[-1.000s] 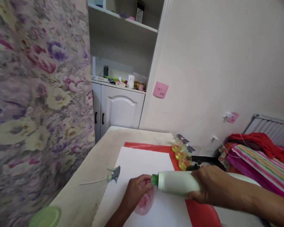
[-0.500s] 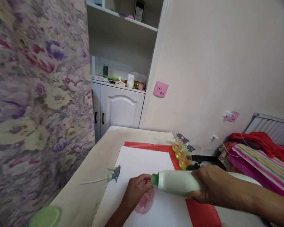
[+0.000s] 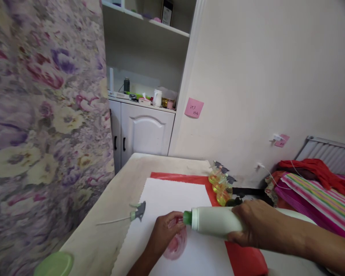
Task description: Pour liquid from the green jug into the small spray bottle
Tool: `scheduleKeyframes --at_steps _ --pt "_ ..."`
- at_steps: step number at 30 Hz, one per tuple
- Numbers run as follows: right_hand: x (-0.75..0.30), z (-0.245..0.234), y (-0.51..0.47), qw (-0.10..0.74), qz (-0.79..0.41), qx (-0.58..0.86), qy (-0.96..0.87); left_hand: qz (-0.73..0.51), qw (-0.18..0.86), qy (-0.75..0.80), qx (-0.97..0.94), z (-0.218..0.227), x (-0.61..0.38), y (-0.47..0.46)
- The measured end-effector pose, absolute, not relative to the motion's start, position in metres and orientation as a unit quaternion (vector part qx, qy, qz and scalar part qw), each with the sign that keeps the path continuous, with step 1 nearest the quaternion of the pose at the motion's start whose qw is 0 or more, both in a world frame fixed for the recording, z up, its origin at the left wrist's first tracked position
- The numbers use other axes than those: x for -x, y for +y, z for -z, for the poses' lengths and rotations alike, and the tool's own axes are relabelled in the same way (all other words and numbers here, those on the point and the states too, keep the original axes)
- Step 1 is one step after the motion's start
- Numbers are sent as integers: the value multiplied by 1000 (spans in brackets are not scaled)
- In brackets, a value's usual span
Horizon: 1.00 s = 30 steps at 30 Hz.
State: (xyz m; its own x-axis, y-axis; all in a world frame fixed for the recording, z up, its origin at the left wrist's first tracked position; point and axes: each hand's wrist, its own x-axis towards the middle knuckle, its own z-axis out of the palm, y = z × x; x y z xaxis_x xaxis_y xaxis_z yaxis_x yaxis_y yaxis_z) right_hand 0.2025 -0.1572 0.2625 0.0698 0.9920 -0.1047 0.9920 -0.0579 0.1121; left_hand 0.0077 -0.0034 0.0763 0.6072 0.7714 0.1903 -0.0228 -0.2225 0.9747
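Note:
My left hand (image 3: 166, 232) is closed around the neck of a clear pink bottle (image 3: 176, 247), whose round body shows below the fingers over the white sheet. In my right hand (image 3: 251, 220) is a large pale green bottle (image 3: 215, 221), tipped nearly level. Its green spout (image 3: 187, 217) meets the mouth of the pink bottle beside my left fingertips. Whether liquid flows between them I cannot tell. Left of my left hand lies a spray nozzle (image 3: 138, 211) with a grey trigger and a thin white tube, partly over the sheet's edge.
Several small spray bottles with yellow liquid (image 3: 222, 191) stand along the table's right edge. A pale green cap (image 3: 54, 263) lies at the near left. White paper (image 3: 175, 191) rests on a red sheet (image 3: 181, 176). A floral curtain (image 3: 46, 134) hangs left; a cabinet (image 3: 146, 128) stands behind.
Both hands and both bottles hold almost the same position. The whole view has shifted slightly, with the surroundings a little farther left.

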Motion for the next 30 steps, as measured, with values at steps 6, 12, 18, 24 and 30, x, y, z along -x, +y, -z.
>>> scheduleKeyframes --at_steps 6,12,18,24,30 --pt "-205 -260 -158 69 0 -724 687 -352 567 264 -696 -78 -7 -4" --pt "-202 -265 -158 80 4 -726 683 -354 566 261 -697 -77 -7 -4" --pt "-196 -271 -159 82 25 -734 674 -352 567 262 -697 -77 -8 -3" --pt "-199 -266 -160 85 -7 -725 684 -351 568 265 -695 -78 -8 -3" --pt "-200 -265 -160 83 -4 -721 688 -354 572 263 -692 -80 -7 -5"
